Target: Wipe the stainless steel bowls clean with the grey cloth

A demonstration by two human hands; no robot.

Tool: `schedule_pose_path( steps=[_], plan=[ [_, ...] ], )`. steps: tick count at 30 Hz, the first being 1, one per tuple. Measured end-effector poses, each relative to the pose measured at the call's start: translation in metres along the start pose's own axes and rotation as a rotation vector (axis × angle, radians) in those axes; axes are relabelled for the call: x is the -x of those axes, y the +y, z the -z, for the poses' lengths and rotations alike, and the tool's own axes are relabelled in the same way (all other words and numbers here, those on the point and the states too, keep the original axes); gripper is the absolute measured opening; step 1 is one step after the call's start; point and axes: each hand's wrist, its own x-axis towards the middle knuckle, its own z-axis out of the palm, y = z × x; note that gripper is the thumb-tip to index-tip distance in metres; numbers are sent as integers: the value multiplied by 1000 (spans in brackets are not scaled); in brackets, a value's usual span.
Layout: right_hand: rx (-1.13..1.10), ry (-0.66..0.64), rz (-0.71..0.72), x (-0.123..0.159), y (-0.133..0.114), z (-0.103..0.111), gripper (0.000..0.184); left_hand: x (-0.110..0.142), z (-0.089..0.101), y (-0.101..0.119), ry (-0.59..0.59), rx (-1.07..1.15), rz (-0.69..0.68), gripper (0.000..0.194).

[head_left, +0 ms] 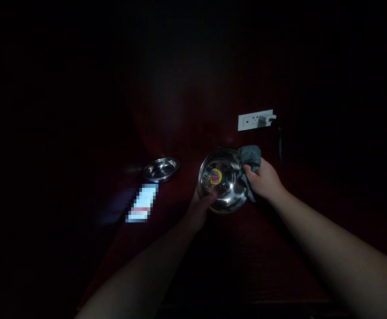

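Mostly, your risk sits in the grip on the bowl [228, 192], which you have tilted so that its inside faces you, between your two hands. Your left hand [198, 210] grasps the bowl's near left side, thumb over the rim, fingers hidden behind. Your right hand [263, 179] is closed on the cloth [250, 155], bunched at the bowl's right rim; whether any bare finger bears on the metal there, you cannot tell. So the left hand may be carrying most of the weight, and if that thumb slid on the smooth steel, the bowl could roll out of your hold and drop on the tabletop [263, 257]. A hard push through the cloth could twist it the same way, and the loose tail hanging over the bowl's right side could snag or get pinched. The sticker [216, 176] on the bowl's bottom might catch the cloth if its edge is lifted, though that is too small to tell. Left of the bowl lie a dish [161, 169] and a bright screen [142, 203]; a wide swing of the left arm might knock either. Beyond the bowl, to its right, a cord [280, 146] hangs by the socket [246, 122], easily missed in such dim light.
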Motion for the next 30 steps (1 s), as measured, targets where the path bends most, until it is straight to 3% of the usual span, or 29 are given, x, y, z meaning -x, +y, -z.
schedule_pose_path(
  steps=[7,12,16,24,30],
  plan=[
    [28,71,120,-3,-5,10,7,1,3,-4,-110,-51,158,62],
    [29,25,160,-3,-9,13,4,0,0,0,9,-78,153,55],
    [32,10,179,-2,-10,12,4,-1,-1,1,-8,-83,214,53],
    [58,-22,139,-1,-8,11,9,-5,2,-7,71,-62,146,49],
    [120,-89,-5,-2,1,5,15,-7,2,-8,133,-50,64,53]
  ],
)
